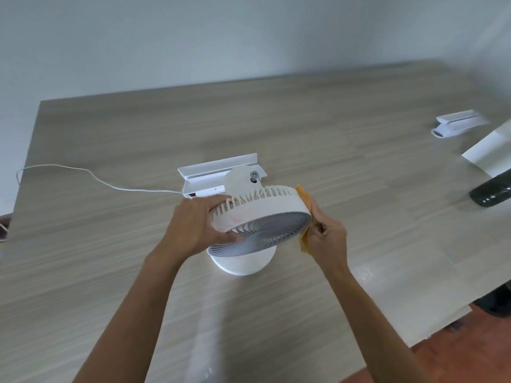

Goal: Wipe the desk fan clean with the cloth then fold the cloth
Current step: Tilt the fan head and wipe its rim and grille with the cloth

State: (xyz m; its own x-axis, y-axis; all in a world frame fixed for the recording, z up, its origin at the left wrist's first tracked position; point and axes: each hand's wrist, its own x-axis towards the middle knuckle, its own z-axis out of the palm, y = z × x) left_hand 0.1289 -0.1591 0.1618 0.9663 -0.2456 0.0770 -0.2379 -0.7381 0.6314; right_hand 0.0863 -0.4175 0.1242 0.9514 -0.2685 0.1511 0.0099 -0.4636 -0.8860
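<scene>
- Our left hand grips the tilted round white plastic desk fan by its rim.
- Our right hand pinches a crumpled orange cloth against the opposite rim.

hands showing: two, left and right | fans standing: one | cloths showing: one, orange | white brackets lying on the desk: two, near and far | cables trailing: one | black objects sitting at right edge: one
</scene>
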